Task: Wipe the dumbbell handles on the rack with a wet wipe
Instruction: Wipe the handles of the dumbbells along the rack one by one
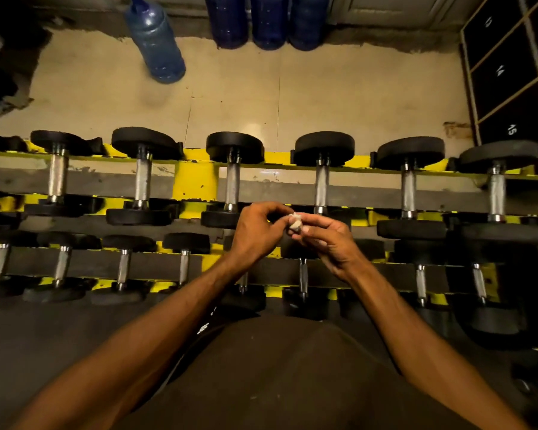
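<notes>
A small crumpled, soiled wet wipe [295, 223] is pinched between my left hand [255, 232] and my right hand [326, 240], held in the air above the front edge of the upper tier. Below and beyond them a yellow and grey rack [193, 181] carries two rows of black dumbbells with metal handles. The upper row's handles, such as one dumbbell handle [232, 184] just left of my hands and another dumbbell handle [321, 187] just beyond them, are bare and untouched. My forearms hide some of the lower row.
Beyond the rack lies a beige floor [261, 97] with several blue water jugs [156, 41] against the far wall. Black numbered lockers [510, 88] stand at the right. My dark shirt fills the bottom of the view.
</notes>
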`<state>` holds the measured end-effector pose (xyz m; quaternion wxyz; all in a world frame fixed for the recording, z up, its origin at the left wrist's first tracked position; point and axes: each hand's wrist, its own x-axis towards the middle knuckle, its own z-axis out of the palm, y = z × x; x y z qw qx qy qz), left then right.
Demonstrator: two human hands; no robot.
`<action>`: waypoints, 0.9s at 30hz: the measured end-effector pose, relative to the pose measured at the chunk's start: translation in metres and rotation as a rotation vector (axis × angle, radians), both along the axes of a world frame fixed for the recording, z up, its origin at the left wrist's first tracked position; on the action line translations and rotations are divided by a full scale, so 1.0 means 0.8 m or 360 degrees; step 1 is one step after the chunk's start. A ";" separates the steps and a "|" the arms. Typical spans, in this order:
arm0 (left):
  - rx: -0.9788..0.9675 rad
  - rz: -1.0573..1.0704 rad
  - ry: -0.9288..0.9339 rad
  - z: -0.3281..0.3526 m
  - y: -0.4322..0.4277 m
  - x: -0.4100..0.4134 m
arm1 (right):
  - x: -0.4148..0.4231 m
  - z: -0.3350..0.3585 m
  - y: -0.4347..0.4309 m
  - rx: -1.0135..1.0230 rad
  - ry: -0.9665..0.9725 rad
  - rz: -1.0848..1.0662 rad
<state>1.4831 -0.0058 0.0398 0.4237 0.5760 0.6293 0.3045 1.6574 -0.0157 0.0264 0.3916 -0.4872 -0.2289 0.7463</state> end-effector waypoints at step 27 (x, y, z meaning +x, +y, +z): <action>0.0118 -0.0518 0.0887 -0.031 -0.042 0.126 | 0.135 -0.043 0.108 0.0728 -0.1709 0.0960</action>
